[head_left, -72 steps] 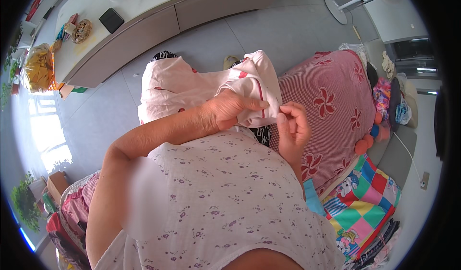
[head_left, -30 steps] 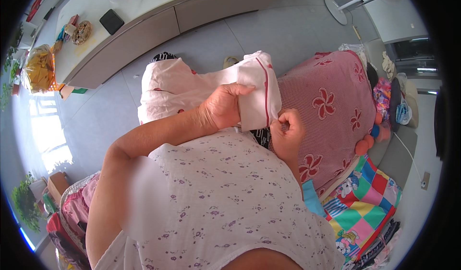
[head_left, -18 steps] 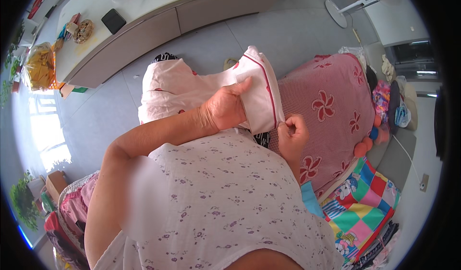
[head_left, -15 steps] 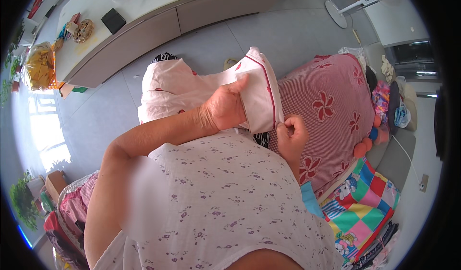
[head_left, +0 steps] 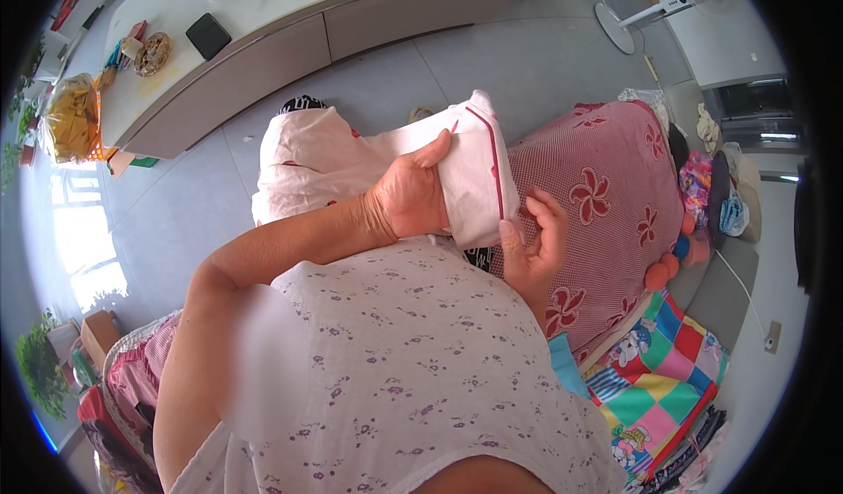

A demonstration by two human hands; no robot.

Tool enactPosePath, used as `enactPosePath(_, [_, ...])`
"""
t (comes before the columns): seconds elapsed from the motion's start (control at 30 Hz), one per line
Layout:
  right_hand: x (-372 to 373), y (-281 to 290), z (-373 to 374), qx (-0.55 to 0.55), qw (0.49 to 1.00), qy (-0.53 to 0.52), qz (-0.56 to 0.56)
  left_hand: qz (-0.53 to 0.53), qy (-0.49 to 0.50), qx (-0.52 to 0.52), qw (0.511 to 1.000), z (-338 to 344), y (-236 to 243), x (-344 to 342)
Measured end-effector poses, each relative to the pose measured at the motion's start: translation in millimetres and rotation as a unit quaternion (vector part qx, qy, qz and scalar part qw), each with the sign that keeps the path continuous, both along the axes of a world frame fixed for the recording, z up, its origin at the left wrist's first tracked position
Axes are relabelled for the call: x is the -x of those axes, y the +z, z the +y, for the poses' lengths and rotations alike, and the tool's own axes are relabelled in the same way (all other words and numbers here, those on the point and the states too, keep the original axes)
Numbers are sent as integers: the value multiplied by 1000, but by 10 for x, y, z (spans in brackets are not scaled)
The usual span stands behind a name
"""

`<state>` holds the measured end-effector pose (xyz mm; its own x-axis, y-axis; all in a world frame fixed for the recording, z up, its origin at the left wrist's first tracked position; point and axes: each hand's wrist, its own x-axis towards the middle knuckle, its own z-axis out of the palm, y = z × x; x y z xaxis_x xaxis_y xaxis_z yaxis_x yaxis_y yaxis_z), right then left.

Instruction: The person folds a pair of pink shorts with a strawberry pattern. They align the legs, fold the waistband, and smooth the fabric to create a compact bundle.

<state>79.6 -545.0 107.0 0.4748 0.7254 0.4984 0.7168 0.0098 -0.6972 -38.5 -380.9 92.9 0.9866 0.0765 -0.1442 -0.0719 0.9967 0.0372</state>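
A pale pink garment (head_left: 325, 156) with a dark red piping line hangs in front of my chest. My left hand (head_left: 408, 197) grips its folded part, thumb up along the cloth and fingers tucked behind it. My right hand (head_left: 532, 246) sits just to the right, fingers spread apart, with the thumb tip touching the garment's lower right corner. That hand holds nothing. The rest of the garment drapes to the left and down over my left forearm.
A sofa under a red cover with flower prints (head_left: 606, 204) lies to the right, with a colourful patchwork cloth (head_left: 663, 380) below it. A long pale cabinet (head_left: 290, 28) with a bowl and small items stands at the back. Grey tiled floor (head_left: 527, 64) lies between.
My right hand was pinching the garment's lower right edge; its fingers have spread and let go. My left hand has kept its grip and turned the fold slightly.
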Motion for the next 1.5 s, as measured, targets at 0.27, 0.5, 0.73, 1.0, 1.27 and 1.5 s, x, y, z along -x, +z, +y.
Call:
enactPosePath(0.27, [9, 131, 113, -3, 991, 83, -106, 29, 6, -87, 996, -53, 64, 11])
enactPosePath(0.5, [45, 58, 92, -50, 992, 113, -12, 70, 21, -162, 984, -107, 94, 19])
enactPosePath(0.73, [69, 88, 53, -58, 991, 117, 18, 58, 24, -193, 979, -138, 179, 51])
enactPosePath(1.0, [57, 35, 17, -26, 995, 95, 20, 101, 19, -205, 973, -157, 224, 43])
enactPosePath(1.27, [60, 50, 138, 55, 995, 87, -15, 14, -17, -269, 963, -231, 314, 72])
enactPosePath(1.5, [-191, -3, -35, 36, 965, -89, 244, -35, -96, -368, 924, -62, 205, 93])
